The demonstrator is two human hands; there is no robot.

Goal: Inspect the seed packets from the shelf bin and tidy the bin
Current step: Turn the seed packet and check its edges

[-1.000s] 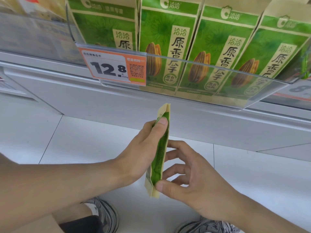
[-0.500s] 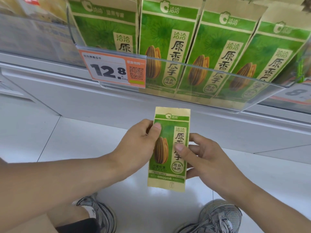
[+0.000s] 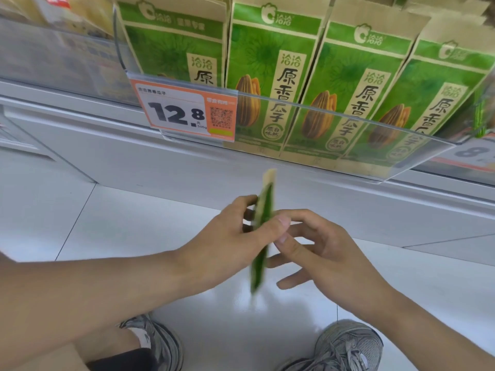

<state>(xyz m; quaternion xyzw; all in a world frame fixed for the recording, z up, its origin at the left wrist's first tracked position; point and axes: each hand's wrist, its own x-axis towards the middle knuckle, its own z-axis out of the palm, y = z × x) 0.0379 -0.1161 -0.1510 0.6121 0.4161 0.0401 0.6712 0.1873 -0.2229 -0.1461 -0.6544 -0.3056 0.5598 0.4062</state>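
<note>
Green seed packets and one orange price tag carry all the readable print.

At twelve o'clock, four seed packets (image 3: 270, 76) stand in the shelf bin (image 3: 334, 135), each topped with the brand mark 洽洽; down the front panel runs 洽洽 原香瓜子, and a round seal near the foot reads 原味 自然 as far as it can be made out. At eleven o'clock the price tag (image 3: 184, 111) on the bin's clear front shows 12.8, a small 元 and 500g beside it, a QR code at its right and a blurred product line on top ending 瓜子. At three o'clock a second tag (image 3: 474, 153) shows only a blurred 8. The packet (image 3: 263, 231) held edge-on at centre shows no legible print.
</note>
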